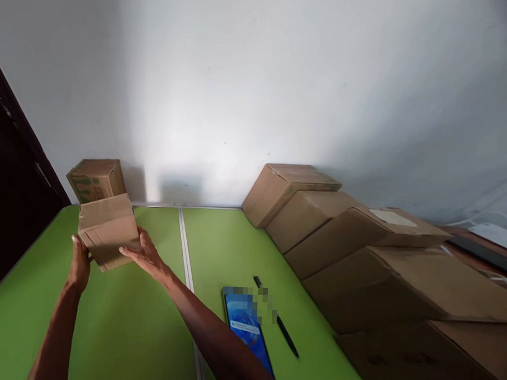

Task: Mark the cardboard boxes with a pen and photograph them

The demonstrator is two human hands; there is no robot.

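At the left of the frame, the left hand (79, 266) and right hand (145, 256) clasp a small cardboard box (108, 229) between them above the green bench (149, 319).

A packing or stockroom corner of an office: a row of sealed cardboard boxes (360, 243) along the right of the frame, a green worktop (149, 319) against a bare white wall (257, 90), and a pen (282, 324) lying at lower centre.
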